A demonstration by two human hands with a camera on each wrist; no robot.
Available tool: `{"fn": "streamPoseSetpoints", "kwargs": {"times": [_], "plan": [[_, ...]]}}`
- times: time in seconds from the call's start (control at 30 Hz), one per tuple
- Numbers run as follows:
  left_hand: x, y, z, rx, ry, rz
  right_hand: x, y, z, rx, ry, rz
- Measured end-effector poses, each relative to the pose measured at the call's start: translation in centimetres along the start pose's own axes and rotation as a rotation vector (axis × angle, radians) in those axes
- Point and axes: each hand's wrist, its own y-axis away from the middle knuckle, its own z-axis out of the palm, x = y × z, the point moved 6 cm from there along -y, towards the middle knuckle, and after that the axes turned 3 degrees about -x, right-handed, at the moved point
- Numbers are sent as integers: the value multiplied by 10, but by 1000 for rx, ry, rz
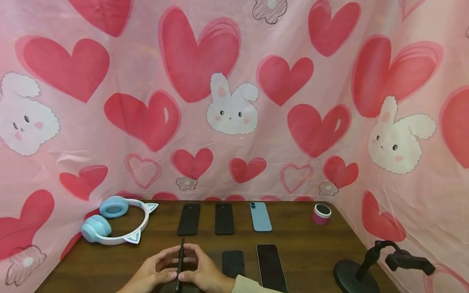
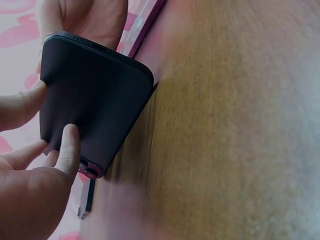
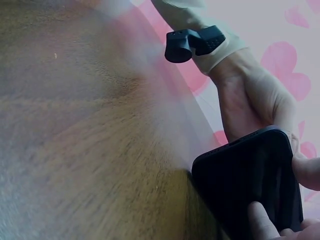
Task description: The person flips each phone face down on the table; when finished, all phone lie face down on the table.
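Observation:
A black smartphone [image 1: 181, 260] stands on its long edge close over the table, seen almost edge-on in the head view. My left hand [image 1: 152, 270] holds it from the left, thumb near the close end and fingers reaching along its side. From the right, my right hand [image 1: 207, 272] grips the same phone in a mirrored way. Black, flat faces of the phone [image 2: 100, 95] fill the wrist views; camera lenses show at its lower corner in the left wrist view. Fingertips [image 3: 257, 212] of the right hand press on the face turned to that camera.
Two black phones [image 1: 189, 219] [image 1: 224, 219] and a light blue phone [image 1: 261, 217] lie in the back row. Nearer are a small dark phone [image 1: 233, 262] and a larger one [image 1: 272, 266]. Cat-ear headphones [image 1: 121, 238], a round pink-and-white device [image 1: 321, 214] and a black stand [image 1: 355, 276] flank them.

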Motion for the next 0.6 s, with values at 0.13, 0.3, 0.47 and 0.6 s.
{"fn": "streamPoseSetpoints", "kwargs": {"times": [0.13, 0.3, 0.47, 0.6], "plan": [[2, -1, 0, 4, -26, 15, -1, -1, 0, 3, -14, -13], [-5, -2, -3, 20, -66, -22, 1, -2, 0, -7, -54, -27], [-12, -2, -6, 59, -131, -66, 3, -4, 0, -22, -116, -47], [-16, -1, -8, 82, -170, -110, 5, -4, 0, -22, -147, -48]]}}
